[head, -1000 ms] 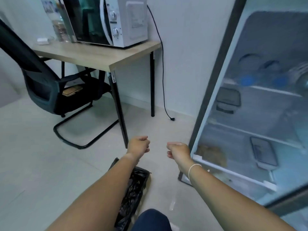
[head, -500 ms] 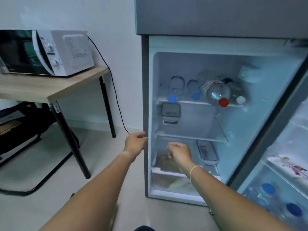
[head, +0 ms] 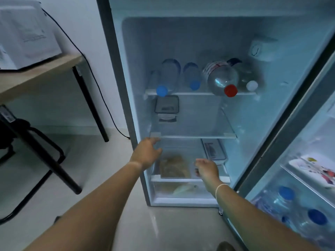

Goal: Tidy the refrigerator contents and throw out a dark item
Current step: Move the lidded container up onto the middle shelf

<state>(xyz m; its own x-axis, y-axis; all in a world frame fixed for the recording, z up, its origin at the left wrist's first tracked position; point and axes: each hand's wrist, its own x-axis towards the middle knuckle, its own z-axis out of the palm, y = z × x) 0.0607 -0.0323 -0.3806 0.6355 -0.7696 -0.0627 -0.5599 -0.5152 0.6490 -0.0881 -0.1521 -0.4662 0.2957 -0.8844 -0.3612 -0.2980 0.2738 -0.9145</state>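
Observation:
The refrigerator (head: 126, 87) stands open in front of me. Several water bottles lie on its top shelf (head: 199, 93), among them a big one with a red cap (head: 222, 80). A dark-lidded container (head: 167, 105) sits on the middle shelf, and another lidded container (head: 213, 149) on the lowest shelf at the right. A brown food item in a clear box (head: 175, 166) lies at the lowest shelf's front. My left hand (head: 147, 153) reaches in just under the middle shelf, fingers loosely apart, holding nothing. My right hand (head: 206, 168) hovers beside the clear box, fingers curled, empty.
The open fridge door (head: 299, 169) at the right holds blue-capped bottles (head: 282, 198) and a flat packet (head: 315, 169). A wooden table (head: 36, 73) with a white microwave (head: 27, 37) stands at the left, a black chair (head: 10, 131) under it. A power cord (head: 101, 95) runs down the wall.
My view swung from the floor and black bag to the fridge and came closer. Both hands moved forward into the lower fridge compartment.

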